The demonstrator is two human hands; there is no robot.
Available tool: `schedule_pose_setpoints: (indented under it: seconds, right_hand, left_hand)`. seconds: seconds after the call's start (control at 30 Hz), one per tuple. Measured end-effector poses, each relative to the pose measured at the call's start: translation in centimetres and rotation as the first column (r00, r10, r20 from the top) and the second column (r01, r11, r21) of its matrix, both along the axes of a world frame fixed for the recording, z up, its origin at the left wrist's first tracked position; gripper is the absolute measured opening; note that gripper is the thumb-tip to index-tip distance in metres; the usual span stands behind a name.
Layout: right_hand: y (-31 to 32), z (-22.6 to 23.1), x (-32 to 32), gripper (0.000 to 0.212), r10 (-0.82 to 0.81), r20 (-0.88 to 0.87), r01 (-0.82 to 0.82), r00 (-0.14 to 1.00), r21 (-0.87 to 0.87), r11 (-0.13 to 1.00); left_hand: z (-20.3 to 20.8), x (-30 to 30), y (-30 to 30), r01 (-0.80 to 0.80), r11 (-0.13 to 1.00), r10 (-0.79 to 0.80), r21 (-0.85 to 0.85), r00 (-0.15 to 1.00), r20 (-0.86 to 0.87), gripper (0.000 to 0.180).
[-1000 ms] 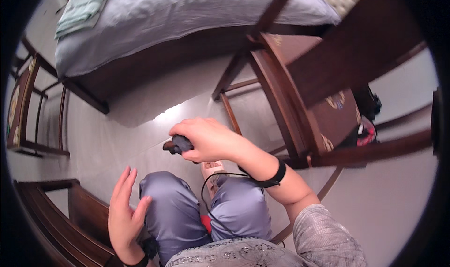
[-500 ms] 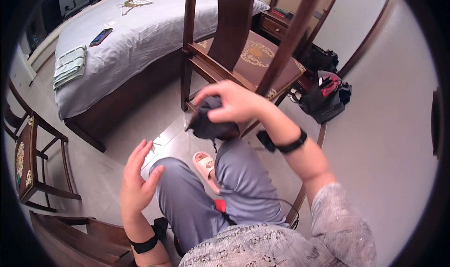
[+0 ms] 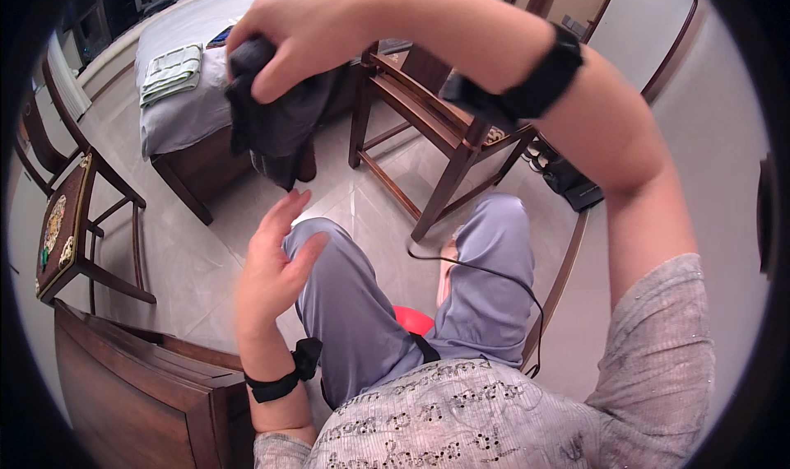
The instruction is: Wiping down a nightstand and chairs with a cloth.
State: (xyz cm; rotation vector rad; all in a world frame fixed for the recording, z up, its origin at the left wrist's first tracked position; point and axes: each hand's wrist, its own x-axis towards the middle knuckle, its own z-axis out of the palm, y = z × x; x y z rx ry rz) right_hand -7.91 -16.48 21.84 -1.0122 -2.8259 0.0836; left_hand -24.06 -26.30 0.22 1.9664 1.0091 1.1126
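Note:
My right hand (image 3: 292, 37) is raised to the upper left, its arm arching over the chair, with fingers and thumb closed around a bunched dark grey cloth (image 3: 276, 127). The cloth hangs in folds to a narrow tip. Beside its lower end shows a brown rounded end (image 3: 307, 164); whether it belongs to the cloth's bundle I cannot tell. Just under the tip is my left hand (image 3: 278, 263), open, thumb apart from the fingers, holding nothing. Its fingertips come close to the cloth; contact is unclear. Each wrist wears a black strap.
A wooden chair (image 3: 420, 115) stands ahead, another chair (image 3: 70, 214) at the far left. The bed (image 3: 197, 152) carries a folded towel (image 3: 173, 74). Dark wooden furniture (image 3: 140, 387) is near my left elbow. A black cable (image 3: 485, 269) crosses my right leg. Dark bags (image 3: 572, 181) lie by the wall.
My right hand has carried the dark cloth up and to the left, away from above my knees. My left hand has shifted slightly right and stays open. The view has turned too.

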Motion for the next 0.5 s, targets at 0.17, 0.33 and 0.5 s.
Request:
schedule_pose_setpoints:
  seconds: [0.17, 0.33, 0.5]
  right_hand:
    - [-5.1, 1.5, 9.1, 0.044, -0.018, -0.068, 0.011, 0.997, -0.094, 0.995]
    - [-9.7, -1.7, 19.3, 0.041, -0.287, -0.254, 0.252, 0.924, -0.164, 0.954]
    - [-12.1, -11.2, 29.9, 0.045, -0.680, -0.495, 0.582, 0.541, -0.363, 0.728]
  left_hand:
    - [0.3, 3.4, 0.7, 0.141, 0.988, -0.140, 0.066, 0.990, -0.017, 0.046]
    - [0.3, 7.4, 1.9, 0.114, 0.985, -0.110, 0.128, 0.993, -0.036, 0.043]
    - [1.9, 14.6, 3.9, 0.221, 0.975, -0.221, 0.007, 0.974, 0.052, 0.035]
